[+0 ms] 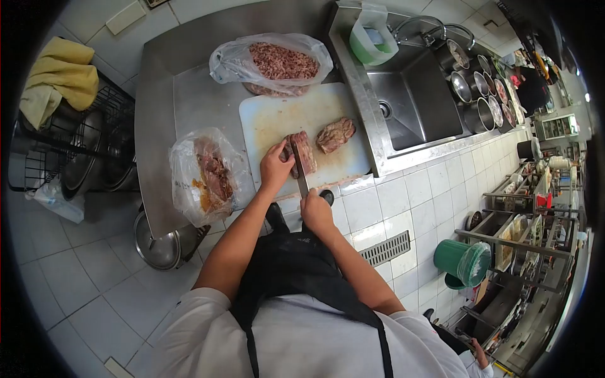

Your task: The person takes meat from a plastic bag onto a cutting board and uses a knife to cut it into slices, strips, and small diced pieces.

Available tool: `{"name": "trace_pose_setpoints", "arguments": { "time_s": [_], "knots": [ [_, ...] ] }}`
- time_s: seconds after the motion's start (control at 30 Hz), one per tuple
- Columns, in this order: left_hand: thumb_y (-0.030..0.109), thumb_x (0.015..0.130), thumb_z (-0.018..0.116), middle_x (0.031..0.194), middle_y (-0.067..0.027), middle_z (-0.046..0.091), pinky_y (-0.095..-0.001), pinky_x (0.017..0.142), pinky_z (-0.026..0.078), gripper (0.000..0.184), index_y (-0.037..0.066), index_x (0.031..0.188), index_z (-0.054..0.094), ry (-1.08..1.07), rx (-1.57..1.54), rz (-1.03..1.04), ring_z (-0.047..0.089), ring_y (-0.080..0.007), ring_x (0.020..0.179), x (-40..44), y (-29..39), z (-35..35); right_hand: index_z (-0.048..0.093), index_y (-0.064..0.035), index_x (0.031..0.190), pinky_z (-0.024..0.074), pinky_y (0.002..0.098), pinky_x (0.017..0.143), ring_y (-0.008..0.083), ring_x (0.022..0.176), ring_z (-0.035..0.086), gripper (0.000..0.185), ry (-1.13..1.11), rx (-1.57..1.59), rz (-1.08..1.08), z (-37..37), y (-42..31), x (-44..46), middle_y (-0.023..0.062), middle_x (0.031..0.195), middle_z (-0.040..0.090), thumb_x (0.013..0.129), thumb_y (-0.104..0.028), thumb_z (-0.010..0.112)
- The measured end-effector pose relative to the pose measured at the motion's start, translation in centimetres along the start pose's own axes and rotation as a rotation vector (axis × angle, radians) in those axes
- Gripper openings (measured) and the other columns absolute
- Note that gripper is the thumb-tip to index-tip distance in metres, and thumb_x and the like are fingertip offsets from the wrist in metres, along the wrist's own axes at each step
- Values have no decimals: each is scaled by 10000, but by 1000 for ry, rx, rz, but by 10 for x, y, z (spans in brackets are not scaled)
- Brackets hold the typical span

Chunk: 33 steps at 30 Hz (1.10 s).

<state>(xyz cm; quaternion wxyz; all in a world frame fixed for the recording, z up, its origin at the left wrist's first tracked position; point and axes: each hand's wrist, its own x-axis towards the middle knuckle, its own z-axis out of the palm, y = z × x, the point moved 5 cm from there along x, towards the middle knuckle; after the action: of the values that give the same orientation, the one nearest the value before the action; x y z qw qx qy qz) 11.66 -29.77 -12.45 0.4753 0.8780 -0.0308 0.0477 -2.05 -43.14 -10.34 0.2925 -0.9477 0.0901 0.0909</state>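
Note:
My right hand [317, 211] is wrapped round the handle of a knife [300, 171], whose blade points away from me and lies against a piece of meat [306, 153]. With bent fingers, my left hand [276, 166] grips the left side of that meat, close beside the blade. Both are over a white cutting board [271, 116]. A second chunk of meat [335, 135] rests on the board to the right, apart from the knife. Behind it, a clear plastic bag [227, 60] holds chopped meat [282, 61]. Part of the blade's edge is hidden in the meat.
Left of the board, another plastic bag [183, 179] holds larger meat pieces on the steel counter [198, 101]. A sink [413, 107] is to the right, with a green container [373, 47] at its back corner. Stacked pots [482, 113] stand beyond it. A green bin [454, 259] is on the floor.

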Motion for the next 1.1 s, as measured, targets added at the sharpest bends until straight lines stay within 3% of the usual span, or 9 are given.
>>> {"name": "trace_pose_setpoints", "arguments": {
  "time_s": [0.13,0.43,0.53,0.63,1.1],
  "knots": [
    [182,793,804,1181,-145,723,-366,774,569,562,40,1316,655,-57,-23,-179,721,-238,758,-1,0,0,542,40,950,560,584,673,494,737,697,235,19,29,-57,-12,12,10,304,766,686,978,-190,584],
    [182,805,792,1268,-135,690,-382,832,571,576,57,1342,627,77,-50,-121,734,-257,804,-1,-5,10,553,32,945,561,575,684,488,737,697,218,7,-13,-80,-40,16,17,302,769,685,967,-180,599],
    [186,827,807,1273,-129,703,-349,778,568,590,86,1377,616,73,49,-26,738,-204,762,-3,-4,12,548,30,944,554,583,677,493,729,691,212,32,-2,-76,-40,9,12,303,764,682,971,-176,594],
    [178,836,796,1281,-140,686,-371,822,575,545,60,1344,638,-19,-75,-152,739,-261,811,-4,4,8,543,29,956,535,603,685,505,739,679,210,31,11,-36,-49,3,10,314,770,672,986,-176,578],
    [188,877,790,1141,-133,741,-382,731,567,336,81,1186,715,-57,-54,-40,722,-280,749,7,17,3,544,28,951,524,610,650,504,691,670,230,69,18,-39,-64,5,17,307,714,655,993,-194,585]
  ]
}}
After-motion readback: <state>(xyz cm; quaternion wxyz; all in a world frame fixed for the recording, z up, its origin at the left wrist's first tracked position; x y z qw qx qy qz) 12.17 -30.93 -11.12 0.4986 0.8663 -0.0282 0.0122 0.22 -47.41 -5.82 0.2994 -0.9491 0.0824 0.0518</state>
